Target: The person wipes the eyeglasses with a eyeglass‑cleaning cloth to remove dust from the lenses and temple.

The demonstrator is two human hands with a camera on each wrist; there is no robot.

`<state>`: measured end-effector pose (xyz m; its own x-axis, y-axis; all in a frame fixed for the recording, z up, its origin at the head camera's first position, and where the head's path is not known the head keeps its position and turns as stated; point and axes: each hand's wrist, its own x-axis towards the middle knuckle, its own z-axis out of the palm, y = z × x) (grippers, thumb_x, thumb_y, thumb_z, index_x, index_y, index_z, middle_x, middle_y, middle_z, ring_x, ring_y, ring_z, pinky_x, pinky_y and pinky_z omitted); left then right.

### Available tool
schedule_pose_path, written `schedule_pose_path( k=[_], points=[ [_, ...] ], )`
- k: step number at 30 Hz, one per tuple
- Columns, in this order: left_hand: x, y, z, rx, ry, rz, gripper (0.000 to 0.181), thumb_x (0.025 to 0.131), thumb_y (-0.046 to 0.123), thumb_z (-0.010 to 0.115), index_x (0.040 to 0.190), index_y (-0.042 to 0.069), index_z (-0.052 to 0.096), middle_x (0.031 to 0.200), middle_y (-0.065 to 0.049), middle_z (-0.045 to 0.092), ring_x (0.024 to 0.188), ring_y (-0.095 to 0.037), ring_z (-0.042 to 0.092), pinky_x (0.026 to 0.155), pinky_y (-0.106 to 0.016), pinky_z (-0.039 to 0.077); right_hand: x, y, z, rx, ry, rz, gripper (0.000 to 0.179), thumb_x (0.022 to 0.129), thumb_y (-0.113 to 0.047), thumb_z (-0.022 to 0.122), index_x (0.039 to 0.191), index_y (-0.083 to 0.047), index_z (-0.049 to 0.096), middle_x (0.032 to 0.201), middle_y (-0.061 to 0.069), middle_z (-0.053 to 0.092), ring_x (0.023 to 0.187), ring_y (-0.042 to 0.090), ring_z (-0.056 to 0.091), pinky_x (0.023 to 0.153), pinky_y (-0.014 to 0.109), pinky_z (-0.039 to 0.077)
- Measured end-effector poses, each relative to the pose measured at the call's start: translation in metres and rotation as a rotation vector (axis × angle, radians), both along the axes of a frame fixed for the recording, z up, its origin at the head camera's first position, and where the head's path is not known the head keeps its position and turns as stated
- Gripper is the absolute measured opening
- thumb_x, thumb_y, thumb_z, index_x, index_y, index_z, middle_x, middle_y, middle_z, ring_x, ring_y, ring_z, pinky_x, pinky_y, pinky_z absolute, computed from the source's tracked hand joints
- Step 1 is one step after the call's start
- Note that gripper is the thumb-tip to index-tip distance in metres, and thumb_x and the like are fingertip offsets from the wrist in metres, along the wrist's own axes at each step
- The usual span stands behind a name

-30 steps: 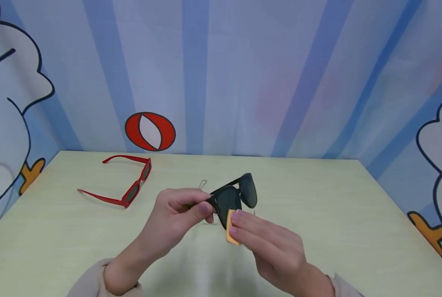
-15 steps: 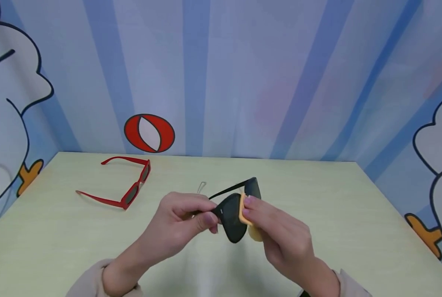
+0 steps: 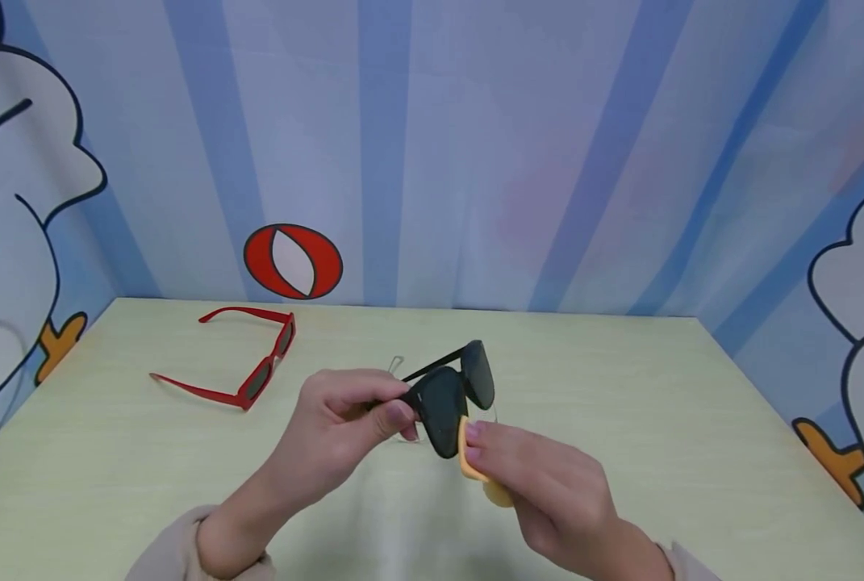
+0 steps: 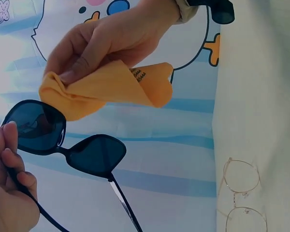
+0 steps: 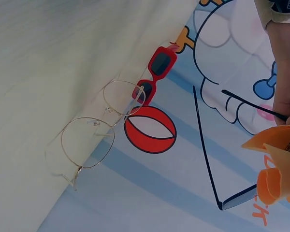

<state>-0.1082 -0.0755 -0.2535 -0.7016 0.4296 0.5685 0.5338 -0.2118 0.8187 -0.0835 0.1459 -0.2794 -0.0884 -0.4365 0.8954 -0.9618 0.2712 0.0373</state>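
Observation:
My left hand [image 3: 337, 424] pinches black sunglasses [image 3: 442, 411] near the hinge, between thumb and fingers. Both temples are unfolded, and the dark lenses are held above the table. Fingers of my right hand [image 3: 558, 488] hold a yellow-orange cloth [image 3: 468, 456] at the lower inner edge of the nearer lens. In the left wrist view the folded cloth [image 4: 111, 87], with small dark print on it, meets the upper rim of the sunglasses [image 4: 97, 155]. From the right wrist, the cloth [image 5: 278, 166] hides much of the sunglasses' front.
Red sunglasses [image 3: 260, 375] lie unfolded on the pale table [image 3: 635, 403] at the left. Thin wire-rimmed glasses [image 5: 88, 142] rest on the table behind my hands, mostly hidden in the head view. A striped blue backdrop [image 3: 453, 161] rises at the table's far edge.
The cloth went up and right along the nearer lens, then back down to its lower inner edge. The black sunglasses tipped down and right, then came back up.

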Motion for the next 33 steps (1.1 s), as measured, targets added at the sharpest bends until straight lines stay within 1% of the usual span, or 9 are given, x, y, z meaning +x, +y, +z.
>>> schedule_pose_path(
  k=[3, 7, 11, 14, 17, 20, 25, 28, 33],
  points=[
    [0.0, 0.001, -0.002, 0.004, -0.014, -0.012, 0.019, 0.09, 0.009, 0.06, 0.093, -0.009, 0.066, 0.077, -0.012, 0.063, 0.073, -0.022, 0.061, 0.069, -0.034, 0.056, 0.002, -0.006, 0.004, -0.02, 0.043, 0.043, 0.016, 0.09, -0.005, 0.059, 0.095, 0.008, 0.068, 0.098, 0.018, 0.069, 0.091, 0.024, 0.067, 0.077, 0.03, 0.054],
    [-0.001, 0.005, -0.006, 0.004, -0.021, -0.065, 0.021, 0.09, 0.011, 0.06, 0.094, -0.01, 0.065, 0.077, -0.015, 0.063, 0.073, -0.02, 0.061, 0.067, -0.032, 0.056, 0.004, -0.014, 0.011, -0.05, 0.105, 0.077, 0.013, 0.088, -0.002, 0.062, 0.09, 0.009, 0.068, 0.097, 0.02, 0.068, 0.092, 0.026, 0.067, 0.076, 0.031, 0.055],
    [0.0, 0.01, -0.01, -0.002, 0.008, -0.134, 0.02, 0.09, 0.01, 0.06, 0.093, -0.009, 0.065, 0.077, -0.016, 0.062, 0.071, -0.018, 0.06, 0.064, -0.032, 0.055, 0.001, -0.018, 0.016, -0.043, 0.132, 0.051, 0.015, 0.09, -0.002, 0.059, 0.095, 0.01, 0.066, 0.104, 0.02, 0.067, 0.101, 0.026, 0.064, 0.079, 0.032, 0.054],
    [0.001, 0.013, -0.01, -0.009, 0.059, -0.165, 0.018, 0.09, 0.01, 0.06, 0.091, -0.007, 0.065, 0.074, -0.015, 0.062, 0.069, -0.017, 0.059, 0.061, -0.032, 0.055, -0.003, -0.017, 0.017, -0.056, 0.085, -0.016, 0.018, 0.092, -0.002, 0.056, 0.102, 0.008, 0.065, 0.107, 0.017, 0.067, 0.103, 0.024, 0.063, 0.081, 0.031, 0.053],
    [0.003, 0.015, -0.01, -0.008, 0.096, -0.15, 0.015, 0.089, 0.009, 0.06, 0.089, -0.004, 0.066, 0.072, -0.013, 0.063, 0.068, -0.017, 0.059, 0.057, -0.031, 0.053, -0.006, -0.014, 0.014, -0.092, -0.004, -0.093, 0.02, 0.093, -0.003, 0.054, 0.108, 0.004, 0.065, 0.105, 0.015, 0.067, 0.098, 0.022, 0.065, 0.081, 0.029, 0.053],
    [0.004, 0.013, -0.008, -0.012, 0.061, -0.101, 0.014, 0.088, 0.009, 0.062, 0.087, -0.004, 0.067, 0.072, -0.011, 0.063, 0.069, -0.018, 0.059, 0.057, -0.03, 0.052, -0.009, -0.01, 0.01, -0.113, -0.082, -0.17, 0.022, 0.095, -0.007, 0.052, 0.111, 0.002, 0.065, 0.104, 0.014, 0.068, 0.092, 0.022, 0.067, 0.082, 0.027, 0.052],
    [0.003, 0.01, -0.004, -0.003, -0.105, -0.026, 0.023, 0.089, 0.014, 0.062, 0.091, -0.009, 0.066, 0.073, -0.005, 0.063, 0.071, -0.021, 0.057, 0.062, -0.029, 0.051, -0.009, -0.004, 0.0, -0.085, -0.107, -0.264, 0.025, 0.098, -0.013, 0.048, 0.109, -0.001, 0.067, 0.104, 0.013, 0.068, 0.094, 0.023, 0.066, 0.084, 0.026, 0.05],
    [0.001, 0.008, -0.003, 0.007, -0.193, 0.01, 0.032, 0.089, 0.02, 0.062, 0.093, -0.012, 0.064, 0.072, 0.001, 0.063, 0.074, -0.021, 0.056, 0.066, -0.029, 0.05, -0.008, -0.002, -0.005, -0.059, -0.078, -0.272, 0.025, 0.098, -0.013, 0.047, 0.108, -0.001, 0.067, 0.103, 0.012, 0.069, 0.092, 0.023, 0.067, 0.083, 0.027, 0.051],
    [-0.001, 0.005, -0.003, 0.036, -0.214, 0.024, 0.039, 0.088, 0.026, 0.062, 0.091, -0.013, 0.061, 0.071, 0.003, 0.063, 0.075, -0.021, 0.057, 0.069, -0.031, 0.048, -0.004, -0.004, -0.008, -0.052, -0.07, -0.216, 0.023, 0.097, -0.009, 0.049, 0.109, -0.001, 0.067, 0.105, 0.013, 0.068, 0.096, 0.02, 0.066, 0.083, 0.027, 0.051]
  ],
)
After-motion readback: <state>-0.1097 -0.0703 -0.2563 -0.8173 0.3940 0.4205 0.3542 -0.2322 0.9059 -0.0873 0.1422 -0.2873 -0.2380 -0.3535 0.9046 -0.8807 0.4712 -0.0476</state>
